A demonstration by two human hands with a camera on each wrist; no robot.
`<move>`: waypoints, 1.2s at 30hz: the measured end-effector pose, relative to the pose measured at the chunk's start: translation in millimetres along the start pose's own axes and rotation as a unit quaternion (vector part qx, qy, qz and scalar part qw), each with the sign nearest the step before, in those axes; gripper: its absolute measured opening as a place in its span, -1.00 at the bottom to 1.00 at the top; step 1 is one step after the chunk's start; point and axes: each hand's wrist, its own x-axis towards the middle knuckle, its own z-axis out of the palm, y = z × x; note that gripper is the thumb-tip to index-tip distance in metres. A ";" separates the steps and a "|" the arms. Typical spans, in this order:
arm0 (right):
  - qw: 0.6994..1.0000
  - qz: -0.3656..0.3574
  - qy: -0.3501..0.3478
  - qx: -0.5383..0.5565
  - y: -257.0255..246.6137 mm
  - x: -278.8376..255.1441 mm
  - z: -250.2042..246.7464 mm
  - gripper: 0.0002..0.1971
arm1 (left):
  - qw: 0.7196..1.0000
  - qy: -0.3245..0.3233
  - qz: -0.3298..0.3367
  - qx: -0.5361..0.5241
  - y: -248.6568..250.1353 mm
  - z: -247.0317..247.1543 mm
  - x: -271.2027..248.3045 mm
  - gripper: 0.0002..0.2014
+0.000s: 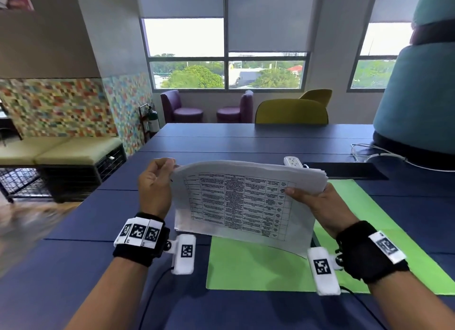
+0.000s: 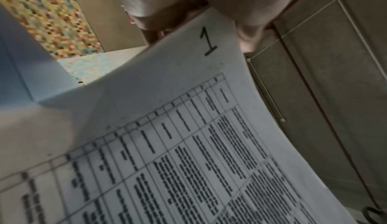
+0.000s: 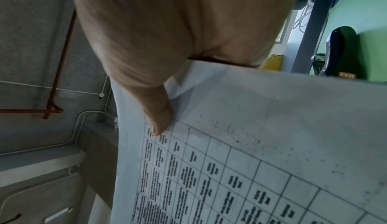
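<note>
White paper stack (image 1: 243, 201) held above green mat (image 1: 258, 265) on tabletop (image 1: 73, 268); left hand (image 1: 155, 181) pinches one corner, right hand (image 1: 322, 206) grips opposite edge.

- One stack of printed sheets (image 1: 246, 201) is counted.
- One green mat (image 1: 258, 265) is seen.
- Two purple armchairs (image 1: 182, 107) and two yellow chairs (image 1: 291, 112) are seen.
- One power strip (image 1: 293, 161) is seen.

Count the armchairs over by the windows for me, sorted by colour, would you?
Purple armchairs: 2
Yellow armchairs: 2
Total: 4
</note>
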 end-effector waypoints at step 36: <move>0.967 -0.080 0.242 -0.022 -21.0 20.9 24.4 -0.61 | 0.983 -0.110 -0.146 -0.016 -34.3 -20.3 -24.8 -0.68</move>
